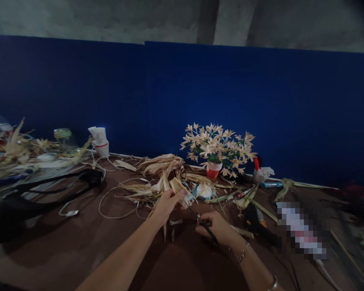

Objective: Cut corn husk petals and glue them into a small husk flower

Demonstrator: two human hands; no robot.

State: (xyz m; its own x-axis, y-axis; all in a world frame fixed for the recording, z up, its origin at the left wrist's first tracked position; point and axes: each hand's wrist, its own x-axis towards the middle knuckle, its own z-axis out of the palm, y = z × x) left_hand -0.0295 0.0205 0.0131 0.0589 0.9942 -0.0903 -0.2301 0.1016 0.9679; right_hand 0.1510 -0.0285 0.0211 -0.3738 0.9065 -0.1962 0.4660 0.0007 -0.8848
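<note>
My left hand [166, 205] is closed on a strip of dried corn husk [179, 189] held just above the brown table [79, 242]. My right hand [216, 226] grips black scissors [202, 223], whose blades point up and left toward the husk. Small cut husk pieces [174, 223] lie on the table below my hands. A pile of dried husks [159, 169] spreads out just behind my left hand.
A red and white cup of husk flowers [216, 149] stands by the blue wall. A black glue gun [256, 222] lies right of my hands. White cables [109, 202], a black strap [48, 190], a cup [101, 146] and jars sit at the left.
</note>
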